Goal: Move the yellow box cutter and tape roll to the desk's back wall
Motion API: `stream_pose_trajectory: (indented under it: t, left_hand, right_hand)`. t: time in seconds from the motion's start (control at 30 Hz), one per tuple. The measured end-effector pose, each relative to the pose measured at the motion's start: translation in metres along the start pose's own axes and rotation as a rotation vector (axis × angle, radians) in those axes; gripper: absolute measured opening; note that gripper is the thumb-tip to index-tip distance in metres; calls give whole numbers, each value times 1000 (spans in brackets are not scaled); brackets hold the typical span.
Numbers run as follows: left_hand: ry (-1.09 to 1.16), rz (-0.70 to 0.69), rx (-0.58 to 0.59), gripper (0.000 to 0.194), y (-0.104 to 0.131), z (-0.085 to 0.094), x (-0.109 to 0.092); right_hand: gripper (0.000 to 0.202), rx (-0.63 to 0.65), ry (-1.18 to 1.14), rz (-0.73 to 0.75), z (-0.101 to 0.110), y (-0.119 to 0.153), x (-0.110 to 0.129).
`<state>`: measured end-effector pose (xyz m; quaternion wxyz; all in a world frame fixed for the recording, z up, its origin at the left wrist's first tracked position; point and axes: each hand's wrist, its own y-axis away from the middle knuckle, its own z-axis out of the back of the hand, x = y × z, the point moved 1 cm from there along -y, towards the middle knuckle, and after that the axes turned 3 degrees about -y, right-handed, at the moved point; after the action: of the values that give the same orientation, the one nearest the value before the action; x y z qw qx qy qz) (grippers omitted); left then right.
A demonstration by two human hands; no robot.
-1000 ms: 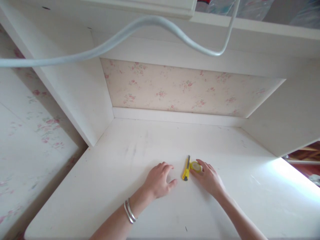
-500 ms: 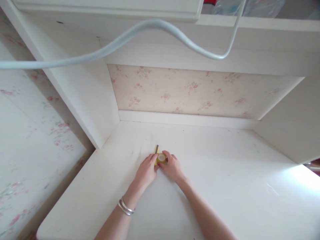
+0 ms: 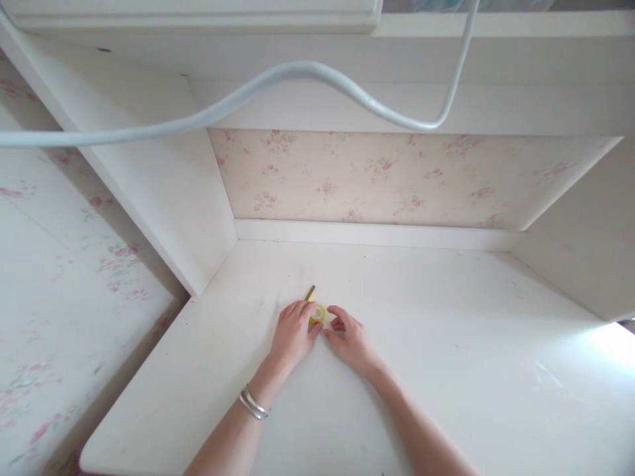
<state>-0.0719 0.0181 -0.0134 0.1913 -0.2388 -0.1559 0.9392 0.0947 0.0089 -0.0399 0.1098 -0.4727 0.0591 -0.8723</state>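
Note:
My left hand (image 3: 296, 329) rests on the white desktop, its fingers and thumb closed around the left side of a small yellow-rimmed roll of tape (image 3: 318, 313). From beneath those fingers sticks out a slim yellow thing with a dark end (image 3: 310, 291), like a utility knife; most of it is hidden. Just right of the roll, my right hand (image 3: 351, 338) is apart from it. Its thumb and forefinger are spread, with nothing visible between them. A silver bangle (image 3: 254, 403) circles my left wrist.
The white desktop (image 3: 446, 383) is bounded by a left side panel (image 3: 163, 192), a back strip (image 3: 372, 234) and a right panel (image 3: 585, 244). A cupboard (image 3: 198, 14) hangs above. Across the upper view runs a pale cable (image 3: 307, 70).
My right hand has let go of the tape roll and drawn slightly right, fingers apart. My left hand stays on the roll, and the dark-ended yellow thing is tilted a little more to the right.

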Motion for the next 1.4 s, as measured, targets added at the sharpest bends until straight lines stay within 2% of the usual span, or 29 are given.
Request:
stream_pose_trajectory:
  t: [0.2,0.37,0.5,0.63,0.73,0.87,0.97,1.07,1.23,1.4]
  left_hand:
    - [90,42,-47,33,-6,3,8]
    - [43,85,-45,28,-34,12,40]
    - [-36,89,85,26,-61,6,70]
    - [-17,65,197,32,-69,-1,85]
    - [78,31,169,36,-64,1,82]
    - [82,8,117,40,-52,3,63]
    - [26,-31,213,55,-44,0,50]
    - [-36,-62,297,65,-41,-6,45]
    - [-70,-59,361,67,-44,-15,48]
    - [-3,-24,386,68,-41,-19,52]
  right_hand:
    - [43,-6,-9,36,-1,-1,3]
    - [37,-4,-67,18,2,-3,5]
    - [34,-14,-105,37,3,-5,2]
    - [34,-10,-156,47,5,-7,1]
    - [31,-10,-161,28,7,-8,2]
    - [27,-27,-185,11,5,-11,2]
    - [26,-45,-213,2,3,-13,0]
    - [25,-41,-218,6,3,-14,0]
    - [25,-45,-195,5,5,-13,0]
    - [26,-51,-188,8,5,-13,-2]
